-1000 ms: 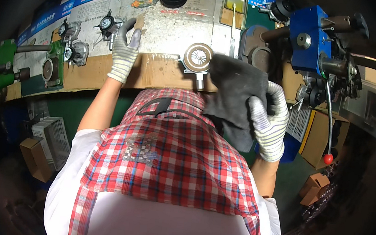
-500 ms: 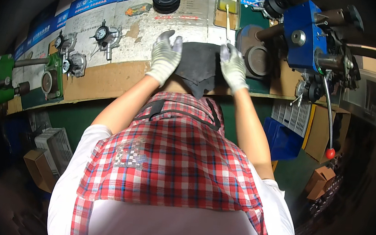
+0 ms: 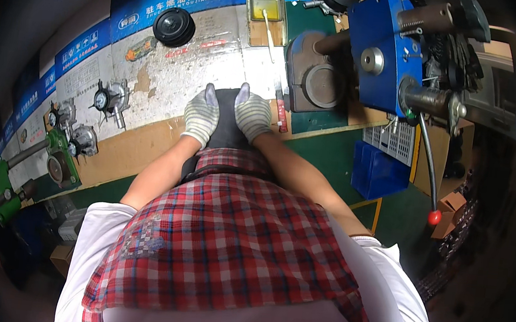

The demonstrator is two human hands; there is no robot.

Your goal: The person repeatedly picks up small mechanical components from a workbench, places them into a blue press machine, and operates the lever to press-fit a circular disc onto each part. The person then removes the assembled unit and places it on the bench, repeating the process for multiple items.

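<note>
A black flexible sheet point(image 3: 227, 120) lies at the bench's near edge against my red plaid apron, its lower part hidden. My left hand point(image 3: 201, 117), in a striped white glove with a grey thumb, grips the sheet's left side. My right hand point(image 3: 252, 116), gloved the same way, grips its right side. Both thumbs point away from me along the sheet; the other fingers curl out of sight at the edges. Just right of my right hand lies a slim red-handled tool point(image 3: 282, 114).
A tray point(image 3: 252, 23) of yellow liquid holds a brush point(image 3: 268, 33). Beyond my left hand sit a black round part point(image 3: 173, 26) and metal pump-like parts point(image 3: 111, 101). A blue press point(image 3: 376, 54) with a red-knobbed lever stands right, a green press point(image 3: 57, 155) left.
Both hands have come closer together and nearer to my body, closing on the sheet's sides. The sheet has drawn toward me. The red-handled tool now shows. My view has shifted.
</note>
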